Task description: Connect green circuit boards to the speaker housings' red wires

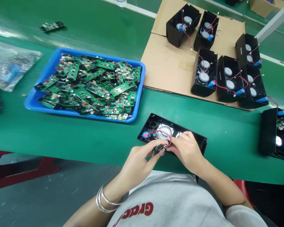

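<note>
My left hand (140, 162) pinches a small circuit board (158, 149) between thumb and fingers. Close against it, my right hand (188, 149) is closed on the end of a red wire (170, 136) at the board's edge; the fingers hide most of the plug. Both hands are over the near side of an open black speaker box (153, 119). Inside the box are a round speaker (164, 132), a second one partly covered by my right hand, and a blue cylindrical battery (146, 135) from which the red wire loops.
A blue tray (85, 117) heaped with circuit boards stands at left. Several black speaker boxes (204, 74) rest on flat cardboard (165, 72) at the back right. Another box (272, 132) is at far right. A loose board (52, 26) and plastic bag (11, 66) lie left.
</note>
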Demonstrator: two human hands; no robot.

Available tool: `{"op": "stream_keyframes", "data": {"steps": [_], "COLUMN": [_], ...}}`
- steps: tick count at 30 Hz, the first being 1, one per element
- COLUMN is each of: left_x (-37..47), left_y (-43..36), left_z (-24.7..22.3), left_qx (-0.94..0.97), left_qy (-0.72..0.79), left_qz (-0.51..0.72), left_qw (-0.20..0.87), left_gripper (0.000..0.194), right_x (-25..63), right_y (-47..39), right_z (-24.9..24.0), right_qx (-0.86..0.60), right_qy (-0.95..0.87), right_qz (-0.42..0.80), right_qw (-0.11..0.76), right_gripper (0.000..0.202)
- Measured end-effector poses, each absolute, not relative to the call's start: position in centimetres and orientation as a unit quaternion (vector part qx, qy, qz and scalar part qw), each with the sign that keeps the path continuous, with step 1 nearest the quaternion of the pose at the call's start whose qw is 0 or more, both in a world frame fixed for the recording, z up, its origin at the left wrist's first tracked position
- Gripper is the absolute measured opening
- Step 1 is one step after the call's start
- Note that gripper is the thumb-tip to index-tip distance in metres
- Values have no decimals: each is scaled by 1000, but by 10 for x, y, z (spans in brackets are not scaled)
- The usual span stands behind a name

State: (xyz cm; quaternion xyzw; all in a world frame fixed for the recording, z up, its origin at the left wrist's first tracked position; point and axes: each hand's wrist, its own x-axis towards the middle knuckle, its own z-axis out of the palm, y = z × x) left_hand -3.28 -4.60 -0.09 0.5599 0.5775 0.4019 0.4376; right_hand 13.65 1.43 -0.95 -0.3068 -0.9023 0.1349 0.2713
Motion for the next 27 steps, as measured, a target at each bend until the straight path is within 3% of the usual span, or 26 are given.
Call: {"op": "stream_keyframes", "data": {"steps": [7, 10, 12, 15, 18, 20, 24, 27], "left_x": [-34, -36, -37, -39, -39, -39, -36, -33], "left_y": [-56, -58, -59, -62, -64, -64, -60, -53], "left_z": [-1, -1, 0, 2, 3, 3, 1, -1], "left_qx": [534, 527, 524, 524, 518, 516, 519, 535], "left_qy": [594, 608, 621, 645, 660, 671, 695, 683], "left_qz": [411, 413, 405, 389, 385, 380, 366, 372], "left_qw": [440, 428, 419, 398, 384, 372, 338, 329], "left_gripper": [18, 18, 18, 19, 18, 18, 20, 20], "right_x": [128, 126, 125, 123, 119, 118, 124, 133], "right_y": [14, 19, 26, 39, 46, 46, 39, 34], "right_z": [-13, -10, -3, 9, 15, 14, 7, -1], "right_qx": [-292, -301, -325, -372, -377, -389, -450, -433], "right_qy": [-923, -924, -907, -840, -754, -722, -750, -817], "right_qz": [129, 151, 220, 382, 536, 572, 473, 362], "right_qw": [215, 181, 152, 101, 38, 38, 110, 114], "right_gripper": [34, 25, 18, 33, 19, 19, 11, 13]}}
